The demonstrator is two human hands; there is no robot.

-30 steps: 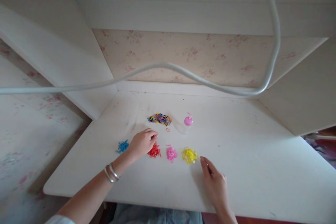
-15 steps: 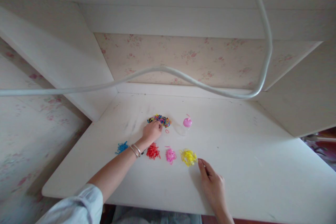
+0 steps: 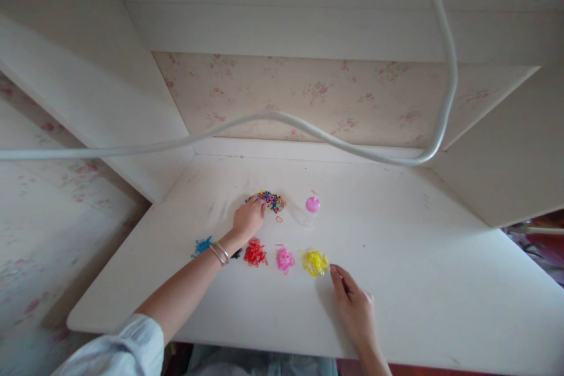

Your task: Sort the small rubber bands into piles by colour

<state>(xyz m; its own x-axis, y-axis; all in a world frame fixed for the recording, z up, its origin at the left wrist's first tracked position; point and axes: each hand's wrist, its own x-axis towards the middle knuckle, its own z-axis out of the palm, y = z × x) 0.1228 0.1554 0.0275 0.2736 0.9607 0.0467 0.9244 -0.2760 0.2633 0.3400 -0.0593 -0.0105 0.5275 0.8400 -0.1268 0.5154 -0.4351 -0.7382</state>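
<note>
My left hand reaches over the mixed pile of small coloured rubber bands, its fingers closed at the pile's near left edge; what they pinch is hidden. At the right end of the row, my right hand is closed, thumb against forefinger, its tips beside the yellow rubber bands; anything between them is too small to make out. Leftward from there lie pink rubber bands, red rubber bands, black rubber bands partly behind my left wrist, and blue rubber bands.
A clear container with a pink round top stands right of the mixed pile. One loose reddish band lies before that pile. A white cable crosses the view above the white desk. Side panels bound the desk.
My left hand has shifted slightly left along the mixed pile, showing more of the black bands. My right hand stays beside the yellow bands. The whole view has shifted a little.
</note>
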